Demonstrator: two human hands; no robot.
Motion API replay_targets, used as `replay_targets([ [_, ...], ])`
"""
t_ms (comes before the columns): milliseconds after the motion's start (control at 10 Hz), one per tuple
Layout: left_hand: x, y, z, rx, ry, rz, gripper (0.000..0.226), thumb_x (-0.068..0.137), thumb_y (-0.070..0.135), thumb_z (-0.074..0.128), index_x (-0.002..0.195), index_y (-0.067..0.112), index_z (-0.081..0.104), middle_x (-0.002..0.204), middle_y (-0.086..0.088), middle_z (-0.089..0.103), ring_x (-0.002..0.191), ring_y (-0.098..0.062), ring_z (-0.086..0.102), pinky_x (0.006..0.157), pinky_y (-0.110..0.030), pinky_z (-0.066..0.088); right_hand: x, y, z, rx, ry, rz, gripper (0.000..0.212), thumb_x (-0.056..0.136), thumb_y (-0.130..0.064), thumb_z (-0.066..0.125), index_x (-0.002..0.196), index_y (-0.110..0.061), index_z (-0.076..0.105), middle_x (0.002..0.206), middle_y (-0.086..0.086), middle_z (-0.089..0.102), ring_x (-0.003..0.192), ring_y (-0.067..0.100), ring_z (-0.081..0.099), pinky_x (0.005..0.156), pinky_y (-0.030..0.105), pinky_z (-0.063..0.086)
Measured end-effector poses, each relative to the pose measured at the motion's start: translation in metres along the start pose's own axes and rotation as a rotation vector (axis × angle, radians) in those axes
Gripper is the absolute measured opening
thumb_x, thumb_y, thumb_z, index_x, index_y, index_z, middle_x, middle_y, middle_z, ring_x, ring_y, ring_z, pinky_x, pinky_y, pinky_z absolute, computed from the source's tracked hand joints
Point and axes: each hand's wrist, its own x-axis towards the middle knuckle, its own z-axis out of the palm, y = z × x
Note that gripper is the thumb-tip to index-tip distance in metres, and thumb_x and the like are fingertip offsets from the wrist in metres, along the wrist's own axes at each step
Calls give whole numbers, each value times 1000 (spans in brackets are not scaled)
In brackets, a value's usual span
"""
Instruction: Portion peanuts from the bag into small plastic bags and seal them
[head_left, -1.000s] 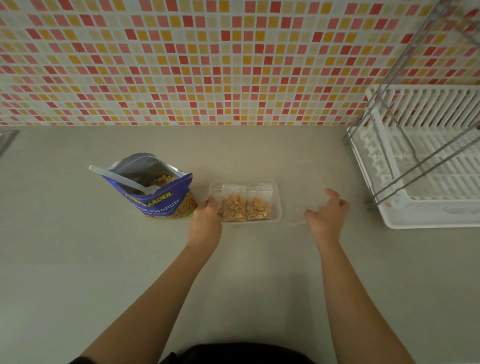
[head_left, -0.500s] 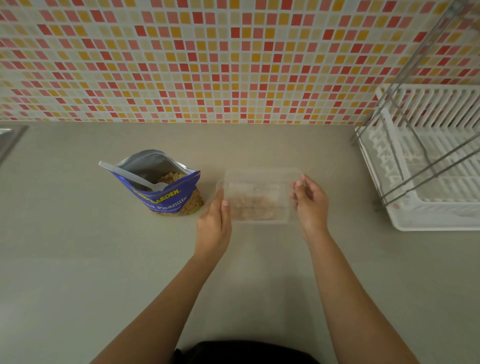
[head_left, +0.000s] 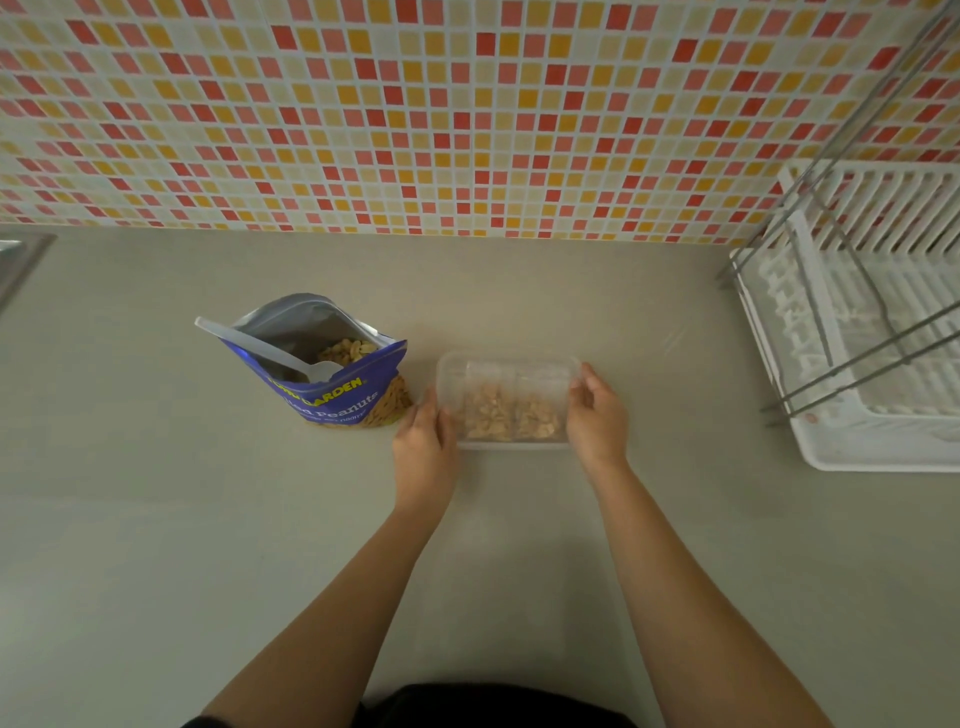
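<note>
A clear plastic container with its lid on lies in the middle of the counter. Through the lid show two small plastic bags of peanuts, side by side. My left hand rests against the container's left end with fairly straight fingers. My right hand grips the right end, thumb on top of the lid. To the left stands the open blue peanut bag, with a white plastic spoon sticking out of it toward the left.
A white dish rack with a slanted metal wire frame fills the right side. A metal sink edge shows at the far left. A tiled wall runs along the back of the beige counter.
My right hand brought the clear lid from the right and set it over the container. Both hands now sit at the container's ends. The peanut bag has not moved.
</note>
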Motion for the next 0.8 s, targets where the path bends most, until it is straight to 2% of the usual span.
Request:
replay_targets([
  [100, -2, 0, 2, -22, 34, -27, 29, 93, 9, 47, 119, -1, 58, 88, -23, 62, 83, -36, 55, 70, -32, 39, -5, 5, -1, -44, 15, -37, 40, 96, -19, 45, 133, -4, 48, 130, 15, 57, 121, 24, 53, 94, 18, 33],
  [200, -1, -1, 6, -18, 47, -33, 28, 93, 8, 48, 116, -2, 59, 84, -23, 61, 80, -36, 55, 67, -30, 36, -6, 6, 0, -46, 49, -53, 40, 96, -20, 46, 133, -6, 47, 126, 16, 60, 115, 25, 58, 92, 21, 36],
  [300, 0, -1, 9, -17, 77, -45, 30, 92, 6, 50, 119, -3, 58, 81, -24, 60, 77, -35, 56, 67, -28, 35, -7, 6, 3, -78, 103, -87, 39, 95, -19, 48, 133, -9, 49, 110, 18, 68, 100, 29, 64, 84, 27, 42],
  [400, 0, 0, 10, -15, 89, -51, 32, 92, 6, 50, 122, -4, 56, 82, -24, 61, 79, -35, 57, 68, -28, 36, -6, 8, 6, -98, 130, -113, 40, 95, -22, 45, 132, -9, 50, 109, 19, 68, 98, 31, 65, 83, 31, 45],
  [500, -3, 5, 8, -25, 80, -88, 31, 93, 9, 48, 121, -1, 56, 88, -23, 63, 86, -35, 57, 74, -34, 41, -9, 4, 4, -99, 110, -96, 41, 96, -20, 44, 134, -6, 46, 116, 17, 65, 107, 31, 61, 89, 30, 43],
  [600, -3, 6, 5, -49, 70, -120, 25, 94, 11, 46, 112, -1, 59, 90, -23, 63, 86, -36, 57, 71, -34, 39, -12, -5, -6, -66, 48, -32, 44, 97, -21, 42, 139, -7, 37, 111, 16, 66, 107, 33, 59, 85, 29, 38],
  [700, -7, 12, -2, -86, 104, -133, 22, 94, 14, 45, 104, -2, 58, 90, -25, 61, 87, -39, 57, 71, -37, 40, -15, -10, -24, 15, 10, 11, 46, 100, -25, 35, 142, -7, 31, 127, 17, 58, 119, 31, 51, 90, 24, 31],
  [800, -22, 21, -8, -78, 105, -142, 27, 95, 14, 44, 113, -2, 55, 103, -26, 60, 101, -39, 54, 83, -40, 41, -29, -12, -36, -3, 22, -18, 47, 100, -28, 33, 142, -6, 32, 140, 15, 47, 129, 28, 43, 101, 23, 29],
])
